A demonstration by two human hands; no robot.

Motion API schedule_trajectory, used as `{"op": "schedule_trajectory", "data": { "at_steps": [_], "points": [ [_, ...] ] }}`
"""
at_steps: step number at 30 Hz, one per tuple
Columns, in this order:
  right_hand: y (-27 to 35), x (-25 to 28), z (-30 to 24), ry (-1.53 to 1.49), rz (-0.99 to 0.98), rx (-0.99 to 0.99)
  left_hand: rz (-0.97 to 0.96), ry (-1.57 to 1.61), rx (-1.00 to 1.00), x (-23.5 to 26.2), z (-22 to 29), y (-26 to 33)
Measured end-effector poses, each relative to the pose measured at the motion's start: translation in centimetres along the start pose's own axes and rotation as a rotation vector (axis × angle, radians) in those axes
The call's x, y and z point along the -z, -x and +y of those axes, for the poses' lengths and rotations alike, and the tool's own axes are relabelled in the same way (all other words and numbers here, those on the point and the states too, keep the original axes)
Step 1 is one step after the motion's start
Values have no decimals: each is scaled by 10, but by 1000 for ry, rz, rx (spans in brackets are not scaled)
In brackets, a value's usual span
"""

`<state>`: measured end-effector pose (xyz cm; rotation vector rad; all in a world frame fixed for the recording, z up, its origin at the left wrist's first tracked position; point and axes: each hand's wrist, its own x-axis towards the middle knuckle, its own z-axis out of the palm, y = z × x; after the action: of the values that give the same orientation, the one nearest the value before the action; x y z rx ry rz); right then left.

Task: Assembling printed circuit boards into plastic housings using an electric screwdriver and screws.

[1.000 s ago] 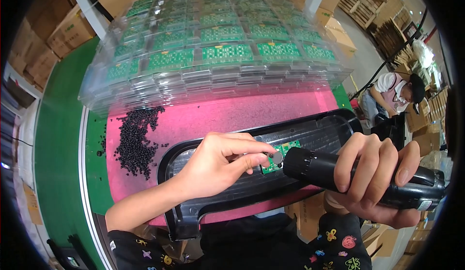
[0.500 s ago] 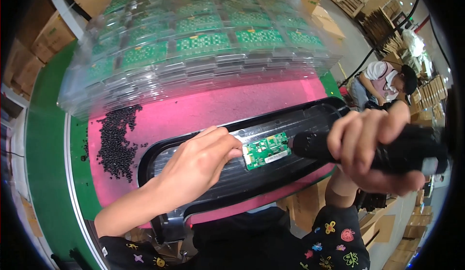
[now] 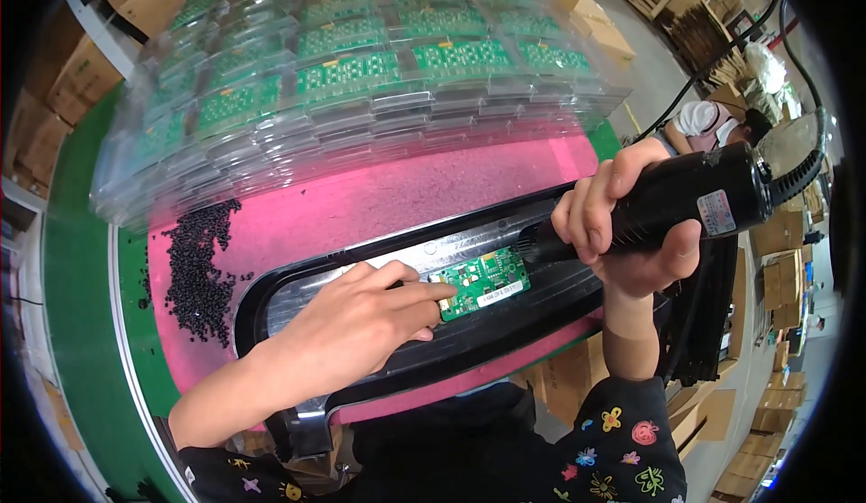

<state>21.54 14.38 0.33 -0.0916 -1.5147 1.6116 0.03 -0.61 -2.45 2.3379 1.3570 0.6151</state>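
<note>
A green circuit board with a white label strip lies inside a long black plastic housing. My left hand reaches in from the left, its fingers closed down on the board's left end. In my right hand is a thick black electric screwdriver, gripped with wrapped fingers and held nearly level. Its front end points left and meets the board's right end; the very tip is hard to make out. From the screwdriver's rear a black coiled cable runs up.
A pink mat lies under the housing. Small black screws are heaped on its left. Clear plastic trays of green boards are stacked at the back. Cardboard boxes stand below the table, and another person sits at far right.
The screwdriver has swung around, its rear rising, and its front now sits at the board's right end. My left fingers have moved from the board's edge onto its left end.
</note>
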Motion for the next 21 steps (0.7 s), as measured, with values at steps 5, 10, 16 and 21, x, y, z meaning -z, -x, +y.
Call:
{"op": "schedule_trajectory", "data": {
  "at_steps": [5, 10, 16, 21],
  "points": [
    [-3, -7, -3, 65, 21, -75, -115, -23, 100, 5, 7, 3],
    [0, -16, -4, 135, 63, -88, -145, -16, 119, 9, 9, 3],
    [-2, -17, 3, 180, 77, -68, -86, 13, 116, 5, 7, 5],
    [6, -31, -26, -68, -13, 170, 87, 293, 91, 6, 6, -4]
  ]
}}
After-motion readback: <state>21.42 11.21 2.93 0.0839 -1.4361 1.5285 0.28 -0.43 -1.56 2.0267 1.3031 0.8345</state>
